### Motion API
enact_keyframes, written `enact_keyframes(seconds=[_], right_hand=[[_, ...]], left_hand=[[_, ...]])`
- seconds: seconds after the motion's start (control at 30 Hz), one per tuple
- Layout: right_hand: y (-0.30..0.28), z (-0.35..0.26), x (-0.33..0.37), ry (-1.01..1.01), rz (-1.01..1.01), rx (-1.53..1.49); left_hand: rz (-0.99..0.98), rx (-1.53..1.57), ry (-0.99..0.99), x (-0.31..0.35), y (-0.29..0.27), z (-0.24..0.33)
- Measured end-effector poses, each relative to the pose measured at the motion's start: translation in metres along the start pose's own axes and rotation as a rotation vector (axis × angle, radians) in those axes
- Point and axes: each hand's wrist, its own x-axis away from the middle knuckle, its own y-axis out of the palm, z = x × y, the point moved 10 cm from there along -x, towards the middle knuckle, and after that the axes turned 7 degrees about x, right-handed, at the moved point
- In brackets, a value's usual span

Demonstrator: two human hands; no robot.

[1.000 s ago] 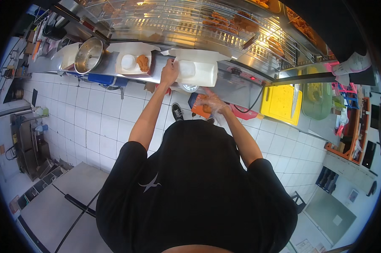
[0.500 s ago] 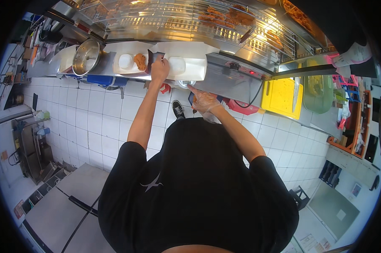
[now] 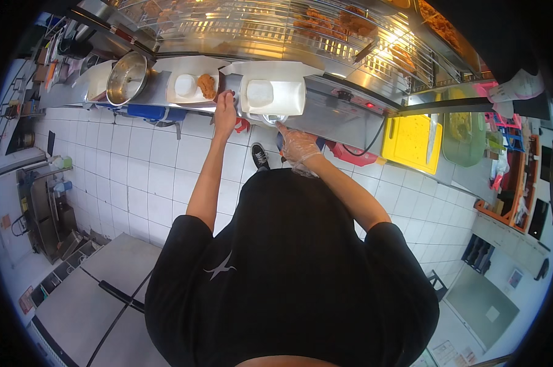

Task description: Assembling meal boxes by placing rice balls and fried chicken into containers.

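Note:
My left hand [image 3: 226, 114] is at the counter's front edge, by the near right corner of a paper box [image 3: 194, 101]. Its fingers are drawn together, and whatever may be in them is hidden. That box holds a white mound, apparently rice, and a piece of fried chicken [image 3: 207, 86]. To its right, another open paper box [image 3: 292, 96] holds a similar white mound [image 3: 260, 93] on its left side. Under this box's front edge, part of a round-fronted scale [image 3: 274, 119] shows. My right hand [image 3: 301, 148], in a clear plastic glove, stretches its index finger to the scale's front.
Behind the boxes stands a lit warming cabinet [image 3: 240, 33] with wire racks and fried pieces. A metal bowl [image 3: 127, 78] sits left. At right are a yellow cutting board [image 3: 405, 144], a knife [image 3: 431, 136] on it, and a green tub [image 3: 463, 140]. A black cord [image 3: 374, 137] hangs nearby.
My left hand has come away from the right box's left side, down and toward me. That box has shifted slightly and shows its whole inside. My right hand stays at the scale.

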Motion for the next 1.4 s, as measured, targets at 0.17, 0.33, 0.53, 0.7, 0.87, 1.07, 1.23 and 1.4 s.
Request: enact_keyframes(seconds=[0.17,0.33,0.53,0.7,0.87,1.07,1.23,1.4], right_hand=[[0.004,0.003,-0.005,0.014,-0.049,-0.025],[0.001,0.000,-0.006,-0.010,-0.049,-0.028],[0.003,-0.001,-0.003,0.035,-0.067,0.006],[-0.011,-0.002,0.007,0.040,-0.081,-0.186],[-0.039,0.016,0.019,0.190,-0.036,-0.447],[-0.027,0.005,-0.001,0.133,-0.068,-0.205],[-0.001,0.026,-0.009,0.269,-0.029,-0.362],[0.026,0.035,-0.016,0.257,-0.009,-0.718]], left_hand=[[-0.055,0.182,-0.151,-0.016,0.017,-0.045],[-0.109,0.220,-0.110,-0.025,0.025,-0.055],[-0.164,0.396,-0.256,-0.012,0.032,-0.038],[-0.163,0.484,-0.328,-0.007,0.033,-0.038],[-0.163,0.186,-0.194,-0.015,0.025,-0.039],[-0.158,0.372,-0.288,-0.014,0.038,-0.020],[-0.288,0.551,-0.380,-0.027,0.061,-0.020],[-0.413,0.729,-0.435,-0.036,0.082,-0.032]])
